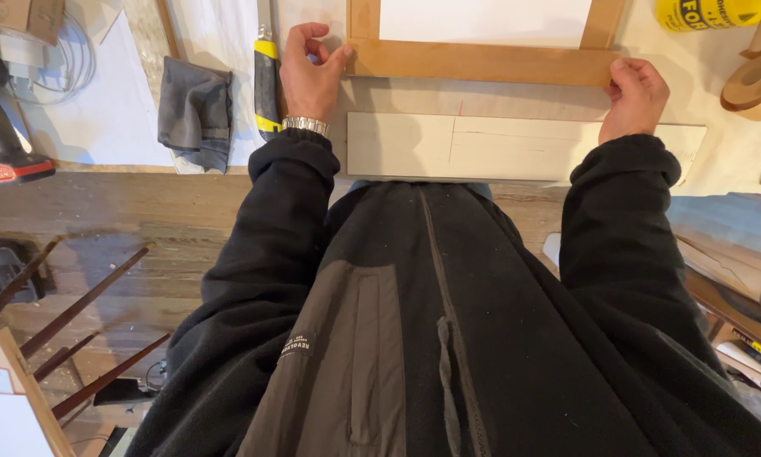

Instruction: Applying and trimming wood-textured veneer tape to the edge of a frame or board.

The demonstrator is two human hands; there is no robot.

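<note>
The left hand [310, 74] is gripping the near left corner of a wooden frame [482, 61], thumb and forefinger pinching the rail while the other fingers are curling loosely above. The right hand [636, 95] is closing over the frame's near right corner, fingers pressed together and folded down on the wood — a matched hold at both ends, which looks meant to keep the rail square and stop it from sliding on the tabletop [710, 161].

Just below the fingers of both hands a pale board [482, 148] is lying flat, parallel to the frame's lower rail and close beside it; thin pencil lines are running across its face, and a small red tick is showing near its upper edge. The frame seems to be resting alongside the board so that the two can be compared edge to edge, though whether they are touching I cannot tell.

A watch [305, 125] is sitting on the left wrist. Just left of the left fingers a yellow-and-black knife [267, 85] is lying — within easy reach. Further left a grey cloth [196, 112] is lying crumpled. To the right of the right fingers a tape roll [757, 83] is standing tilted, with a yellow can [706, 13] above it.
</note>
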